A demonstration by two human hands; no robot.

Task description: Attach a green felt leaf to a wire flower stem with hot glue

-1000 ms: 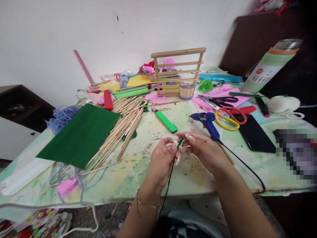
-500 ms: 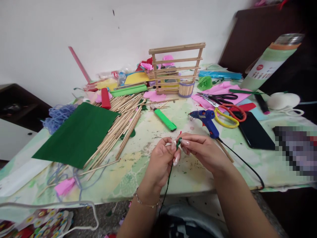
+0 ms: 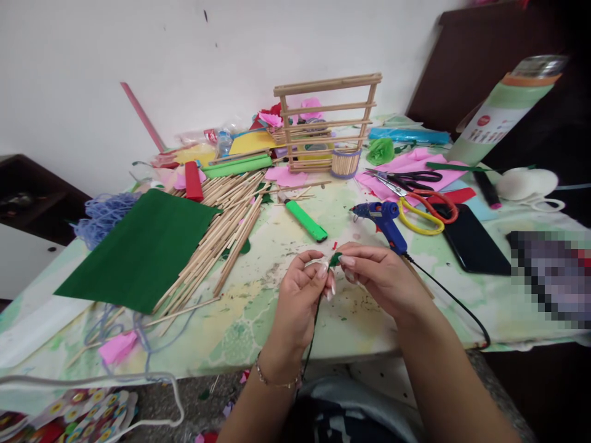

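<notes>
Head view: my left hand and right hand both pinch the green stem, fingers closed on its tip, near the table front edge; glue gun just beyond.

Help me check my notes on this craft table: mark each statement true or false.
1. The left hand and the right hand both pinch a thin green stem. True.
2. The glue gun is red. False: it is blue.
3. The green sheet lies left of the pile of sticks. True.
4. The phone rests on the green sheet. False: it lies at the right, beside the scissors.
</notes>
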